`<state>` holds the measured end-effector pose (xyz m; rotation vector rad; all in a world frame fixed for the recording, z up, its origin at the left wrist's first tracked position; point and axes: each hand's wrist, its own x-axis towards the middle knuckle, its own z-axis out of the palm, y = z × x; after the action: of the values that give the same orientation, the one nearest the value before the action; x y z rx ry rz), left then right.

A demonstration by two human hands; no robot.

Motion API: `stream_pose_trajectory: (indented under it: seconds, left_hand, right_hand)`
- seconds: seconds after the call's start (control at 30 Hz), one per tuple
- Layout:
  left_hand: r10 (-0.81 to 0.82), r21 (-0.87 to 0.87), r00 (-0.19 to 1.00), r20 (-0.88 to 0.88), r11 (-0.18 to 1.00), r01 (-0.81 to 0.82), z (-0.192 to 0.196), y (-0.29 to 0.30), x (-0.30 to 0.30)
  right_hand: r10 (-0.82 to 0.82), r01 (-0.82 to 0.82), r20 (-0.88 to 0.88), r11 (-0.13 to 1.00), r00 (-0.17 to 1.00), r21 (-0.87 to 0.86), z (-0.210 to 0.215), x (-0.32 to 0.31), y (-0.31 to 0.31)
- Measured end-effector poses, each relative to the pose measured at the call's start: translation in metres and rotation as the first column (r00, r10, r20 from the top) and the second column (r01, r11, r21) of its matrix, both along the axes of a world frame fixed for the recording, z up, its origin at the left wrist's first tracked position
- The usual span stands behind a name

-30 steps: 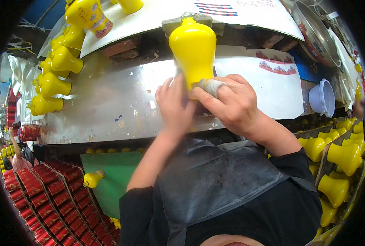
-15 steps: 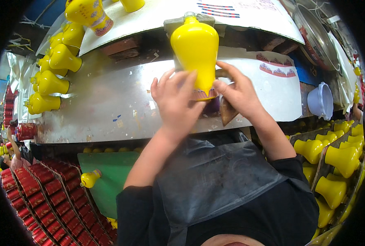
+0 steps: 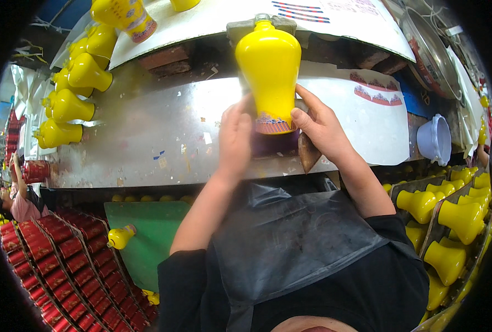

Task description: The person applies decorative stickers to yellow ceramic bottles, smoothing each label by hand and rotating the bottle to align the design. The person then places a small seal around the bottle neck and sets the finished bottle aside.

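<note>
A glossy yellow vase-shaped bottle (image 3: 268, 58) lies with its neck away from me, over a grey block at the far end. Around its base, nearest me, runs a patterned red-and-blue decal band (image 3: 273, 123). My right hand (image 3: 324, 123) grips the base from the right, thumb on the near edge and fingers along the side. Below that hand shows a brown pointed flat piece (image 3: 308, 152); whether I hold it I cannot make out. My left hand (image 3: 236, 135), smeared by motion, is beside the base on the left. Something dark purple (image 3: 273, 145) is under the base.
Several yellow bottles (image 3: 69, 109) line the table's left end. Decal strips (image 3: 378, 97) lie on a white sheet at right, near a lavender bucket (image 3: 434, 138). Racks of yellow bottles (image 3: 448, 260) stand at lower right, red cylinders (image 3: 63, 265) at lower left. Another person (image 3: 25, 205) is far left.
My left hand has drawn back from the bottle's front to its left side, uncovering the decal band, whose white-yellow gap at the front no longer shows. My right hand keeps its place.
</note>
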<state>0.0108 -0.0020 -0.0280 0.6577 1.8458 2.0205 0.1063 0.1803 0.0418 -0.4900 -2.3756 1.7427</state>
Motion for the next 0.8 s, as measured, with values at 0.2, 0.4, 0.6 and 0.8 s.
stream_pose_trajectory:
  seconds: [0.2, 0.4, 0.6, 0.8]
  left_hand:
    - [-0.010, -0.190, 0.966, -0.259, 0.981, -0.040, 0.004, -0.001, 0.002]
    - [0.039, -0.205, 0.960, -0.276, 0.974, -0.098, 0.004, 0.006, 0.002]
    - [0.101, -0.140, 0.965, -0.240, 0.980, -0.138, -0.004, 0.010, 0.004]
    - [0.135, -0.179, 0.803, -0.581, 0.941, -0.288, 0.011, -0.008, 0.024]
  right_hand:
    - [0.036, -0.038, 0.125, 0.999, 0.992, 0.010, 0.009, 0.002, -0.003]
    - [0.020, -0.019, 0.044, 1.000, 0.999, -0.007, 0.005, 0.001, -0.007]
    - [-0.030, 0.030, -0.019, 1.000, 0.999, 0.002, -0.009, 0.000, -0.008]
    - [0.019, -0.019, 0.023, 0.999, 1.000, -0.027, -0.007, 0.001, -0.005]
